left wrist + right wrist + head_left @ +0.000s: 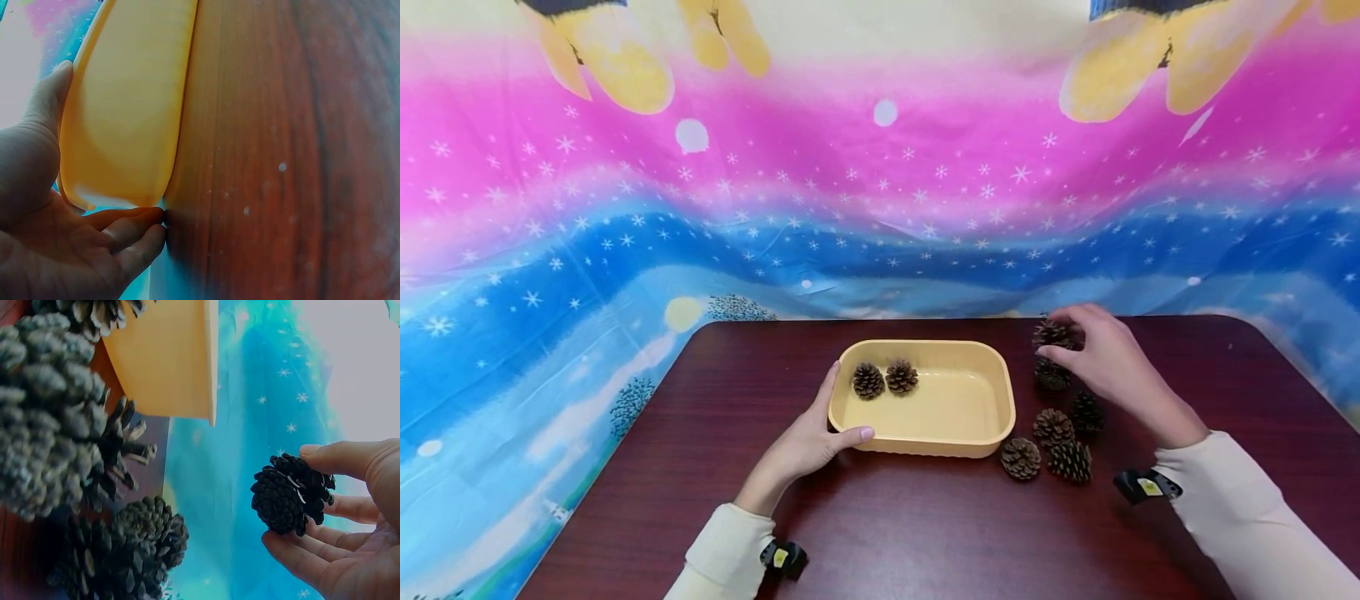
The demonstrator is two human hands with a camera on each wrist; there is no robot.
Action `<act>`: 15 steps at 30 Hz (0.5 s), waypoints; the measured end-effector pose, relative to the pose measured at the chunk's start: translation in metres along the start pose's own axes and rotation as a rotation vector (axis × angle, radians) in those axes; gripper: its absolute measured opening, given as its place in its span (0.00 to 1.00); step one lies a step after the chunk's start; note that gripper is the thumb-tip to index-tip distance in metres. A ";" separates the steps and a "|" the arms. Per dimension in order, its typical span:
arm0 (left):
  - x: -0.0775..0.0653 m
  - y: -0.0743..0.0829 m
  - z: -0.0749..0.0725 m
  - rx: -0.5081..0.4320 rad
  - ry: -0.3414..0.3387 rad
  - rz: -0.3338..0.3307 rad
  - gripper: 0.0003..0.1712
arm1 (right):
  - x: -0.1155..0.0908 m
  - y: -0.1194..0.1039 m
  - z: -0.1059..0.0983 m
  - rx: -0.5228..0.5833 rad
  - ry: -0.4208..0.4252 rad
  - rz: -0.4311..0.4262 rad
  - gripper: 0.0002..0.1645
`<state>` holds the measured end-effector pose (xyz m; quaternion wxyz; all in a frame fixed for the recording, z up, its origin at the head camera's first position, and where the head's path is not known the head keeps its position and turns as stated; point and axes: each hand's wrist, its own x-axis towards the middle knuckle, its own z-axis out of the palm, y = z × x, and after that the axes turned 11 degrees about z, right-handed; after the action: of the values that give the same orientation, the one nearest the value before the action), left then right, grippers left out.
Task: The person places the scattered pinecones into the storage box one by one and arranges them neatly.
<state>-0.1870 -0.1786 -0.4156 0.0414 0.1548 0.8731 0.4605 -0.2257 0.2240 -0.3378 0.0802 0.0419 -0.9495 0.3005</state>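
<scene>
A yellow plastic tub (940, 444) sits on the table with two pine cones (902, 377) inside, at its left end. My left hand (803, 443) holds that end, thumb over the near rim and fingers along the outer wall; the left wrist view shows the fingertips (153, 215) low against it. To the right of the tub, my right hand (1108, 354) pinches a pine cone (278, 503) between thumb and fingers, raised off the table. Below it and nearer to me lie several other pine cones (1053, 427) in a loose cluster.
The dark red wooden table (880, 525) has rounded far corners. Behind it hangs a pink and blue cloth (850, 208) with printed snowflakes. One pine cone (1020, 458) lies close to the tub's near right corner.
</scene>
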 end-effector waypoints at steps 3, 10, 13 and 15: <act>0.000 0.000 0.000 -0.003 0.000 0.003 0.68 | 0.000 -0.004 0.002 0.007 0.011 -0.015 0.30; 0.000 0.000 0.000 -0.008 0.000 0.007 0.68 | -0.001 -0.012 0.007 0.022 0.037 -0.048 0.27; 0.000 0.000 0.000 -0.007 0.000 0.007 0.68 | 0.000 -0.016 0.010 0.031 0.038 -0.052 0.27; 0.000 0.000 0.000 -0.006 -0.001 0.009 0.69 | 0.000 -0.018 0.012 0.034 0.040 -0.059 0.26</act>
<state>-0.1873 -0.1789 -0.4153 0.0401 0.1586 0.8710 0.4632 -0.2250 0.2024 -0.3376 0.1075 0.0651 -0.9408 0.3149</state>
